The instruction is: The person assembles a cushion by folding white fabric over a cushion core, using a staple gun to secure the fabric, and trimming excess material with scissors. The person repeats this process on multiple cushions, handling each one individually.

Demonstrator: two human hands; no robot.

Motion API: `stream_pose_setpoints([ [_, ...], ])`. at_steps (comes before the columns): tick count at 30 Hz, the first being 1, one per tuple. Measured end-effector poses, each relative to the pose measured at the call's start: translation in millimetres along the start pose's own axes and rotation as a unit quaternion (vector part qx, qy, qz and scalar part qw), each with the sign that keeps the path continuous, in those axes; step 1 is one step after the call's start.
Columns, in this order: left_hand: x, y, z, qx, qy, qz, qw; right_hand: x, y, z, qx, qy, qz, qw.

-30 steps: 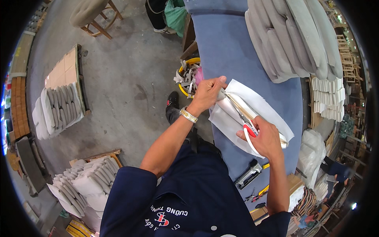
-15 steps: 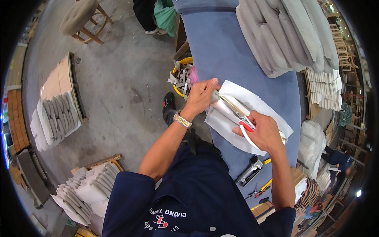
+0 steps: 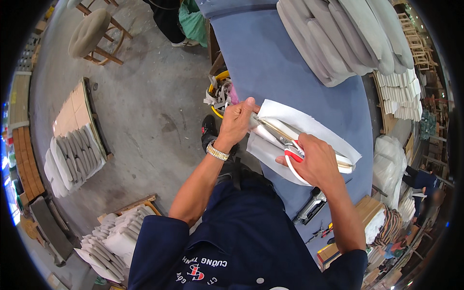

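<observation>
My left hand (image 3: 236, 123) is closed on the near-left end of a long white fabric-covered piece (image 3: 296, 123), whose fabric flaps spread open on both sides of a padded middle with a wood-coloured strip. My right hand (image 3: 316, 159) grips scissors (image 3: 296, 155) with red and white handles. Their blades lie lengthwise along the opening between the flaps and point toward my left hand; the tips are hard to make out. Piece and hands are over the edge of a blue-grey covered table (image 3: 261, 53). By my right forearm lies a metal staple gun (image 3: 311, 208).
Grey cushions (image 3: 338, 38) are stacked on the table's far right. Small hand tools (image 3: 327, 231) lie near its front. A yellow-rimmed bin of scraps (image 3: 223, 94) stands left of the table. More cushions (image 3: 75, 157) and a stool (image 3: 92, 36) are on the floor; a person stands at the far end.
Both hands, with the white piece and scissors, appear slightly further left. The whole view has shifted and turned a little. Both grips stay the same.
</observation>
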State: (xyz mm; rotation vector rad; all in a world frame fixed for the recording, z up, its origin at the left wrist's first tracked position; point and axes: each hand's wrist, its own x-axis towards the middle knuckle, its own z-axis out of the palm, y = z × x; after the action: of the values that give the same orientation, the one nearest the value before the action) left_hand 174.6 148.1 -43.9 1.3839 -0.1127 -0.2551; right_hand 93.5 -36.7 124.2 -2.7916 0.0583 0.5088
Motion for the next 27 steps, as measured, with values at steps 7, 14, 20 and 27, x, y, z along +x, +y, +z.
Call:
stream_pose_setpoints([
  [7, -0.5, 3.2, 2.2, 0.021, 0.006, 0.011, 1.000, 8.7, -1.7, 0.7, -0.045, -0.036, 0.011, 0.998],
  [14, 0.2, -0.3, 2.3, 0.021, 0.014, 0.005, 1.000, 11.6, -4.2, -0.5, -0.095, -0.065, 0.012, 0.993],
  [20, 0.0, 0.5, 1.6, 0.036, 0.016, 0.010, 0.999, 12.2, 0.7, 2.2, -0.071, -0.042, 0.003, 0.997],
  [27, -0.8, 1.9, 3.7, 0.019, 0.026, 0.012, 0.999, 12.1, 1.9, 2.1, -0.057, -0.044, 0.004, 0.997],
])
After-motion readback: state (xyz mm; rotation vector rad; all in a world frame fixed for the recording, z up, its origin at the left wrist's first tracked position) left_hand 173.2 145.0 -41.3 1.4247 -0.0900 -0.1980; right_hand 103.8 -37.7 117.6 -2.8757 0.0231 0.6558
